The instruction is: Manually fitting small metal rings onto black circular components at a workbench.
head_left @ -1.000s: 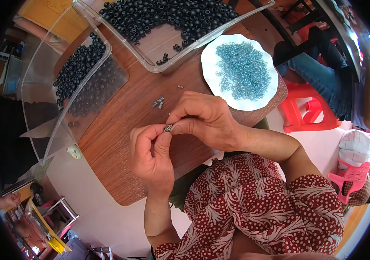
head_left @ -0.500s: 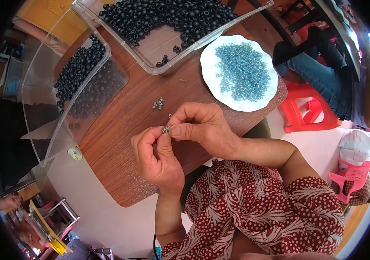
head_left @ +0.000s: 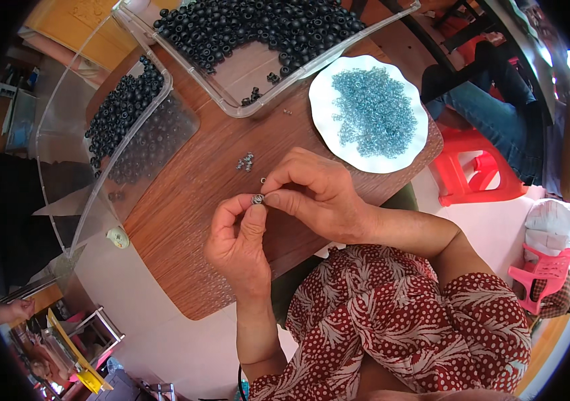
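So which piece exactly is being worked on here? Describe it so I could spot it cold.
Start at the brown wooden table, then drop below the white plate of blue rings to where both hands meet. The small grey ring-shaped piece is pinched between the fingertips of the left hand and the right hand. Unlike the little grey cluster lying loose on the wood, it is held up off the table.

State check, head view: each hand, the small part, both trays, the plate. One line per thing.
left hand: fingertips pinched on the small ring
right hand: fingertips pinched on the same ring
small ring: held above the table, between both hands
large clear tray: open, partly filled with black beads
left clear tray: open, black beads inside
white plate: flat on the table, heaped with blue rings
loose metal parts: lying on the wooden table
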The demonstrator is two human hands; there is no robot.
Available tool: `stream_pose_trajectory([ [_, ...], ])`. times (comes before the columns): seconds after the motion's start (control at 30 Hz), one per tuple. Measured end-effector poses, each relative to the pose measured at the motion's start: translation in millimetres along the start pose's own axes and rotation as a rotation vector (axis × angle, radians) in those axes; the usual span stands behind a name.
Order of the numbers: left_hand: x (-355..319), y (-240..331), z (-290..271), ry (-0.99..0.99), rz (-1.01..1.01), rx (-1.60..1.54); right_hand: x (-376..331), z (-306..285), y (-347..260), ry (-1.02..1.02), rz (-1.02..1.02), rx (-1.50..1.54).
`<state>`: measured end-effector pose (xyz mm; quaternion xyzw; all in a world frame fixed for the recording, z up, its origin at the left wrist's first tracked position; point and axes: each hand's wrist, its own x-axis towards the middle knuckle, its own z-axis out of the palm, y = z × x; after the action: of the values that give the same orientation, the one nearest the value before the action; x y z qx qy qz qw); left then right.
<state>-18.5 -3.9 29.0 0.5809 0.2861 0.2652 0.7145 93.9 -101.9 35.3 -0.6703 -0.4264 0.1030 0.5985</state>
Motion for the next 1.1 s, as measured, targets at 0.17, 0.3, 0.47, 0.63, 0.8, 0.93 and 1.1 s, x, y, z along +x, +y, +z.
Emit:
stream_pose_trajectory([
  [0.17, 1.1, 2.3, -2.2, -0.002, 0.050, 0.151, -0.2, 0.3, 1.9, -0.023, -0.038, -0.041],
  [0.3, 2.0, 1.7, -0.9, 0.003, 0.094, 0.208, -1.7, 0.9, -9.3, -0.077, 0.347, 0.289],
  [0.47, 0.9, -1.1, 0.4, 0.014, 0.180, 0.265, 0.0, -2.8, -2.5, -0.170, 0.465, 0.465],
  [0.63, 0.6, -1.2, -0.1, -0.004, 0.229, 0.289, 4.1, -6.6, -4.1, -0.225, 0.548, 0.500],
  [0.8, 3.6, -2.1, -1.7, -0.019, 0.208, 0.276, 2.6, -2.1, 1.0, -0.181, 0.485, 0.472],
  [0.93, 7.3, -0.9, -5.6, -0.060, 0.262, 0.350, 3.7, -2.4, 1.6, -0.173, 0.455, 0.401],
  [1.1, 7.3, -1.0, -9.7, -0.086, 0.215, 0.270, 9.6, -3.1, -7.5, -0.203, 0.678, 0.552],
])
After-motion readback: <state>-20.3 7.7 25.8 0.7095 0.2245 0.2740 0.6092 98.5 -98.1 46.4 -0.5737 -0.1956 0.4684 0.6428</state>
